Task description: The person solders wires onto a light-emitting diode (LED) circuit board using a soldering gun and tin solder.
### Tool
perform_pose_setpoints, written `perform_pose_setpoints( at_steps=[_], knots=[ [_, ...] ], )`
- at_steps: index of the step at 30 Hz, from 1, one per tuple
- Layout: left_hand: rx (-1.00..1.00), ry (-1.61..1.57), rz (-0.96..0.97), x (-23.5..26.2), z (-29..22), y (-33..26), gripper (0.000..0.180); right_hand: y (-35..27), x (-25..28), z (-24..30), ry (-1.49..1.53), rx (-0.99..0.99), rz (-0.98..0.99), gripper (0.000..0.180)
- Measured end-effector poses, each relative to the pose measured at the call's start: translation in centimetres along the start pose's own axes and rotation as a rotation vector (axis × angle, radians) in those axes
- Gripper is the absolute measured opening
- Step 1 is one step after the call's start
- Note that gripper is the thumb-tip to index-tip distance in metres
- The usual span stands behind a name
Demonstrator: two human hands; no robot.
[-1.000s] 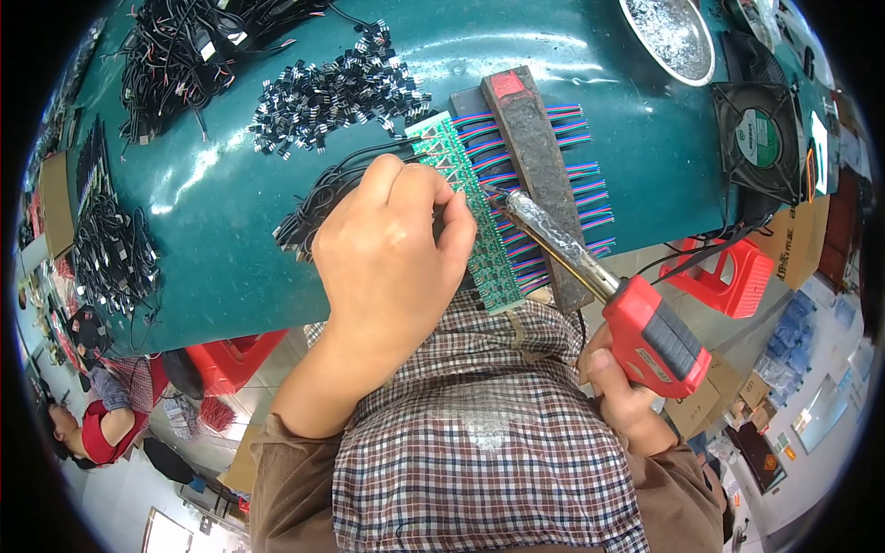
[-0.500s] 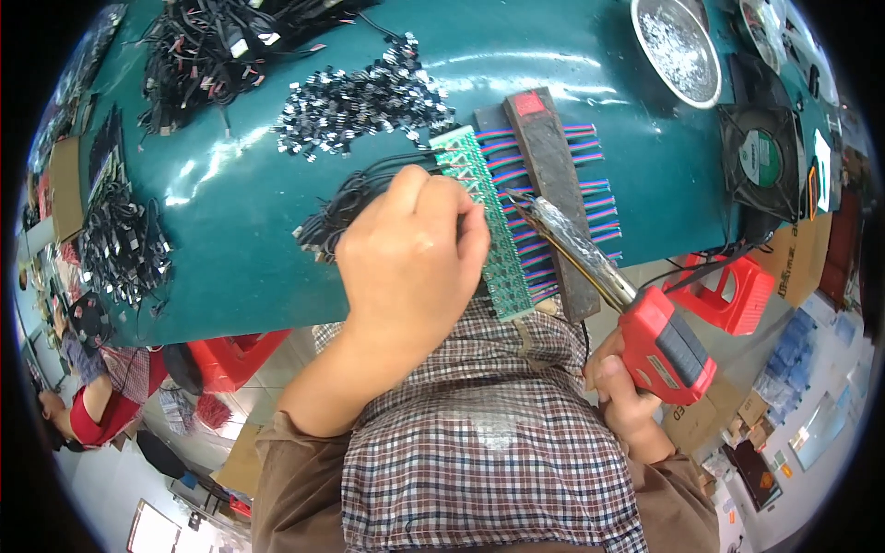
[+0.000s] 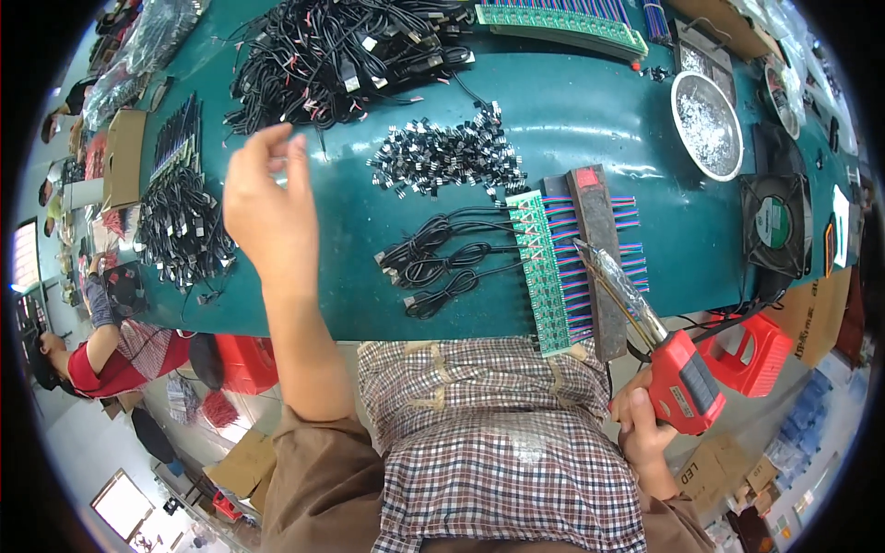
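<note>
My left hand (image 3: 269,207) is raised over the left part of the table, fingers curved and apart, with nothing seen in it. Just beyond it is a heap of black cables (image 3: 318,69). At the right, my right hand (image 3: 643,424) grips a red soldering gun (image 3: 687,382), its long metal barrel slanting up over a dark weight bar. The tip is close to a green circuit board strip (image 3: 542,286). Bundled black cables (image 3: 442,249) run to the board's left edge. Striped ribbon wires (image 3: 562,244) pass from its right side under the dark bar (image 3: 599,276).
Small black-and-silver connectors (image 3: 447,157) lie piled beyond the board. More cables (image 3: 184,221) lie at the far left. A metal bowl (image 3: 705,124) and a black fan (image 3: 774,226) stand at the right. Finished-looking green strips (image 3: 562,28) lie at the back. Another person (image 3: 101,355) works at left.
My left hand has moved off the board to the left, its fingers now apart. The view has shifted, showing more of the table's back. The soldering gun stays by the board.
</note>
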State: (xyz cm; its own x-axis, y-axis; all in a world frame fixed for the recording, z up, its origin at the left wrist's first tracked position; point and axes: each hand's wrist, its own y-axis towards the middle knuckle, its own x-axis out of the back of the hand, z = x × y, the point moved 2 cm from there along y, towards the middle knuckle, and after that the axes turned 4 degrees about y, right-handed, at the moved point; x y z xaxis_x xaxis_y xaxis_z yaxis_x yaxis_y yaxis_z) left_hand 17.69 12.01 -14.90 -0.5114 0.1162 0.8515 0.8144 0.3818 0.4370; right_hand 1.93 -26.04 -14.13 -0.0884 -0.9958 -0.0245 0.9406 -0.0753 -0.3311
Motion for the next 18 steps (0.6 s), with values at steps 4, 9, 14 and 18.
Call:
perform_pose_setpoints(
  at_steps=[4,9,14,18],
  knots=[
    [-0.139,-0.131,-0.157,-1.0,-1.1,3.0,0.016,0.1,-0.4,0.2,-0.003,-0.012,0.021,0.015],
    [-0.239,-0.006,-0.204,-2.1,-1.5,4.2,0.010,-0.3,-0.5,0.5,0.016,-0.007,-0.003,0.015],
    [-0.023,-0.565,-0.238,1.6,-2.8,3.2,0.010,-0.3,-0.3,0.3,0.022,0.002,-0.041,0.015],
    [0.052,-0.933,-0.394,5.2,-3.3,3.3,0.008,0.0,-0.7,0.6,0.009,-0.001,-0.014,0.015]
  ],
)
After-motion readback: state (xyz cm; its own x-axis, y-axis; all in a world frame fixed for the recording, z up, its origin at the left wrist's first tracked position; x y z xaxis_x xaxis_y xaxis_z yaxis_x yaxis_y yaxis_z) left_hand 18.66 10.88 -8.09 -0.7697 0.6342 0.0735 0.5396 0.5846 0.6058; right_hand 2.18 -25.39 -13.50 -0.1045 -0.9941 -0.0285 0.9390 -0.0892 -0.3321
